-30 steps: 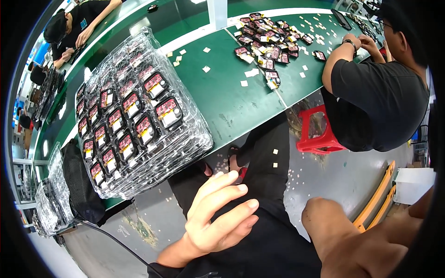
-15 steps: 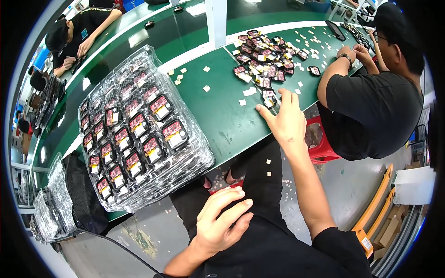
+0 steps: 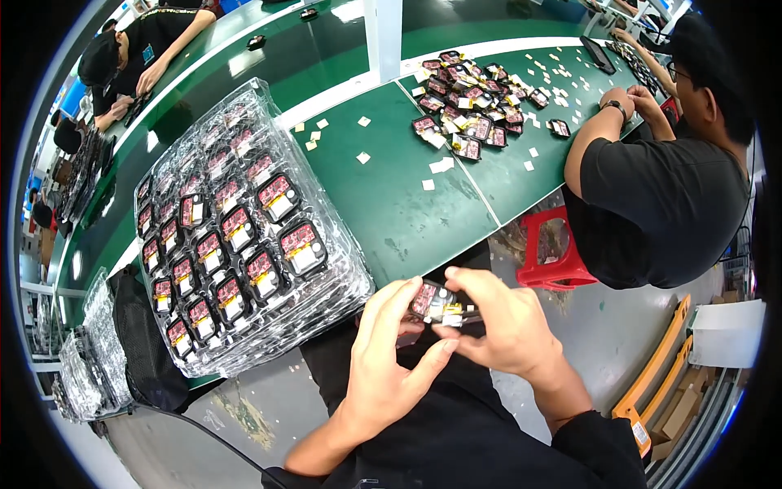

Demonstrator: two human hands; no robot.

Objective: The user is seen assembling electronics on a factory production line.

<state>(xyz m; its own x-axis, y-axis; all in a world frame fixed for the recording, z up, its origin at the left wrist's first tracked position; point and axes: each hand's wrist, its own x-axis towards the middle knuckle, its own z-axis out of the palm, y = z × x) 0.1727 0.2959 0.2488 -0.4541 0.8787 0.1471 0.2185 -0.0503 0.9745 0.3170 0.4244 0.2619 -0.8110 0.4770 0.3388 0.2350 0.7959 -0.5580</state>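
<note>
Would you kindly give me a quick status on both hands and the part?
Left hand and right hand both gripping one small black part over the lap. Stacked clear trays lie left on the green table. Nothing in the way.

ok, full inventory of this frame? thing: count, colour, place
small part: one, black and red, held in both hands above the lap
clear blister trays: a stack, red-and-black parts inside, table left
loose parts pile: many, black and red, table centre-right
paper tabs: many, white, scattered on the table
table: green
stool: one, red, right
co-worker: black shirt, seated right
left hand: grip on part
right hand: grip on part
</note>
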